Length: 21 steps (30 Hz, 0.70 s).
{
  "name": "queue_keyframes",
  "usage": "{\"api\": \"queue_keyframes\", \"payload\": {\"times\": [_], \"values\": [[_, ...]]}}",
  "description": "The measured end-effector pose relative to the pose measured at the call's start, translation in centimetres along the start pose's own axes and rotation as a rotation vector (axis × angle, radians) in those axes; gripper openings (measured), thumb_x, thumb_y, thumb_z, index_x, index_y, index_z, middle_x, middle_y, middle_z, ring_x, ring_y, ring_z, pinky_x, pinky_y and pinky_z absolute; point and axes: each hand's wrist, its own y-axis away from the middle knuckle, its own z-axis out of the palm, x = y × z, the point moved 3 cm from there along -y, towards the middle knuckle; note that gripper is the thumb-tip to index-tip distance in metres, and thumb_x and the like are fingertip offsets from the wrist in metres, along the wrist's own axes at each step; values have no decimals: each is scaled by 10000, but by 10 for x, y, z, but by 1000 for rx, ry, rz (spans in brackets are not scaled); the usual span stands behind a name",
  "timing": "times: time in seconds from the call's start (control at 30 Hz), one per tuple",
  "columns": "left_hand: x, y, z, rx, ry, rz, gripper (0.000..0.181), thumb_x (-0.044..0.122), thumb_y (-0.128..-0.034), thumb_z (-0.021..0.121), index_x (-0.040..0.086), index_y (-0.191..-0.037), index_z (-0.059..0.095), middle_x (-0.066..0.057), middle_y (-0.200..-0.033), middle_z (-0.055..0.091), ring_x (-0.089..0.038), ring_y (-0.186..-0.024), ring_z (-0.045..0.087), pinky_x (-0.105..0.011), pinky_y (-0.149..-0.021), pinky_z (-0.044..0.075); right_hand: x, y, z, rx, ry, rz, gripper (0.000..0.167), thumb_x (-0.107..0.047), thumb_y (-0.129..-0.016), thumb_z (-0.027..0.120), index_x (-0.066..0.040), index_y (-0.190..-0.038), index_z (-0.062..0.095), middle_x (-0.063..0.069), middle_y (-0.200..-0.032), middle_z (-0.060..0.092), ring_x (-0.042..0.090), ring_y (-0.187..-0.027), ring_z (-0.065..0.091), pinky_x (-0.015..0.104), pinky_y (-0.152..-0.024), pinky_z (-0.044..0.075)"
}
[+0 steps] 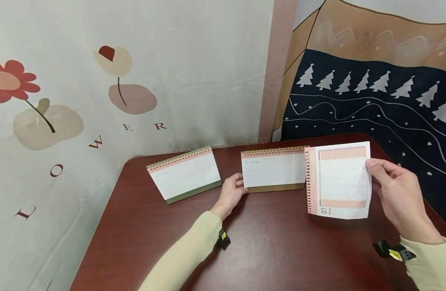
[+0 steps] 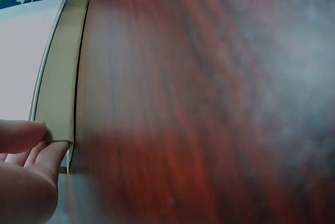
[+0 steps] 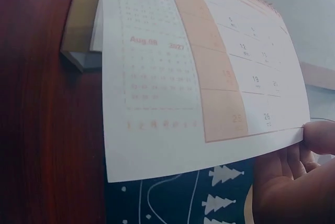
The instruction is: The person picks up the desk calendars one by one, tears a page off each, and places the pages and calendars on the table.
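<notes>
Two spiral-bound desk calendars stand on the table: one with a green base strip (image 1: 186,173) at left, one with a tan base strip (image 1: 271,171) in the middle. My left hand (image 1: 231,190) pinches the near left corner of the tan-based calendar; in the left wrist view, the thumb lies above the base strip (image 2: 60,77) and the fingers beneath. Held between thumb and fingers of my right hand (image 1: 402,192) is a calendar page (image 1: 342,182) marked 07, turned sideways, its punched edge facing left. It overlaps the right end of the tan-based calendar in the head view.
The dark red-brown table (image 1: 266,238) reaches back to a pale curtain (image 1: 208,72) printed with flowers and letters. A navy cloth (image 1: 354,101) with white trees hangs at the back right. Each wrist wears a small black strap device.
</notes>
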Motion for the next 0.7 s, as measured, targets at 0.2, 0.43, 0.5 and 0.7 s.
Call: {"api": "queue_keyframes", "payload": {"times": [0.2,0.43,0.5,0.7], "values": [[3,5,-4,-56,-8,-6,575,-204,-825,527,-62,-1381,560,-234,-1274,687,-288,-1131,681,-270,-787,528,8,7,7,-34,39,46,147,-210,-1023,659,-147,-1133,734,-64,-1121,667,48,-865,667,146,-743,550],[8,22,-18,-4,52,36,577,-144,-859,539,-33,-1426,533,-233,-1385,610,-367,-1295,586,-423,-1022,511,27,18,20,-124,106,135,159,-270,-1037,639,-177,-1127,731,-96,-1047,734,66,-874,695,191,-737,560],[11,28,-23,19,72,65,530,-141,-882,533,-34,-1401,550,-237,-1392,605,-369,-1305,581,-427,-1030,505,35,21,24,-153,110,168,163,-282,-1041,632,-187,-1130,729,-105,-1050,740,65,-893,699,205,-748,567],[20,48,-38,36,108,123,452,-139,-912,550,-28,-1349,588,-252,-1382,613,-377,-1309,579,-377,-1010,513,58,31,35,-203,260,259,411,-305,-1072,575,17,-1324,619,-130,-1064,728,31,-947,695,229,-787,573]]}}
